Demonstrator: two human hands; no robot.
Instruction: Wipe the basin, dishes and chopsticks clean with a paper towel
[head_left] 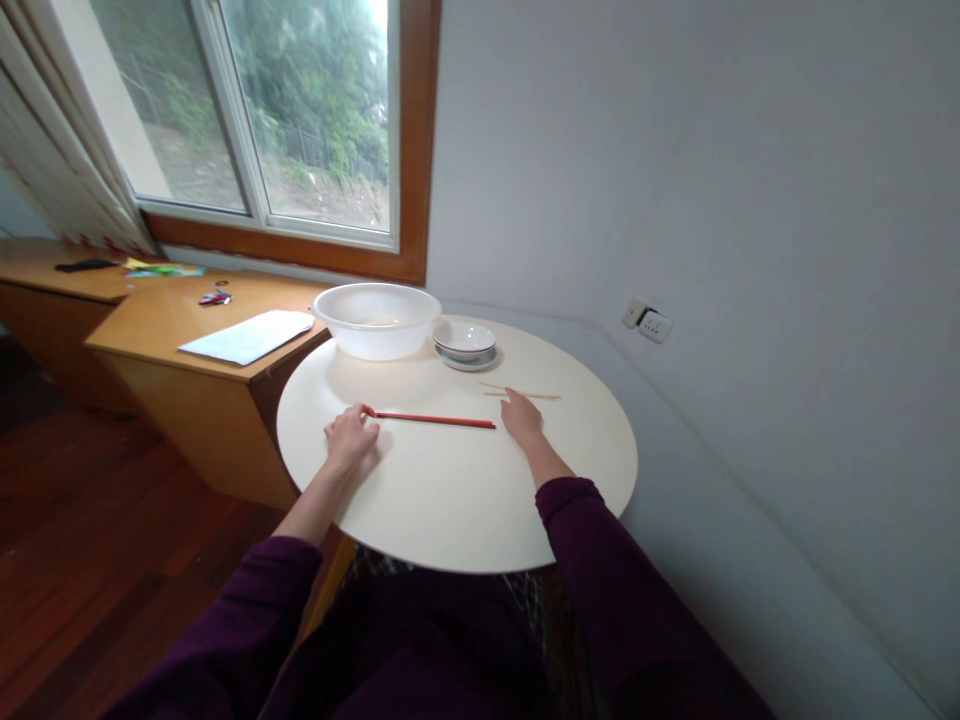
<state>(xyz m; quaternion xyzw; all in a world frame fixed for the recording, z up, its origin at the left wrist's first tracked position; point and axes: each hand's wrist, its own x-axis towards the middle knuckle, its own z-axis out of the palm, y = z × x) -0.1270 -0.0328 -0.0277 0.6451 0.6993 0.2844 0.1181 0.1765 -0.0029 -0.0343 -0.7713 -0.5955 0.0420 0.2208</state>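
Note:
On the round white table [450,500], a pair of red chopsticks [439,419] lies roughly crosswise. At their left end is my left hand [351,437], its fingers curled with thumb and forefinger closed on the tips. Farther right, my right hand [521,417] reaches over some thin pale wooden chopsticks [547,397], which stick out on both sides of its fingertips. Its fingers are drawn together at the sticks, and the exact grip is partly hidden.
Toward the back stands a large translucent white basin [375,335]. Beside it are stacked small white dishes [465,340]. A wooden desk [172,310] on the left carries white paper [251,336] and small items. The wall with a socket [655,326] borders the right side.

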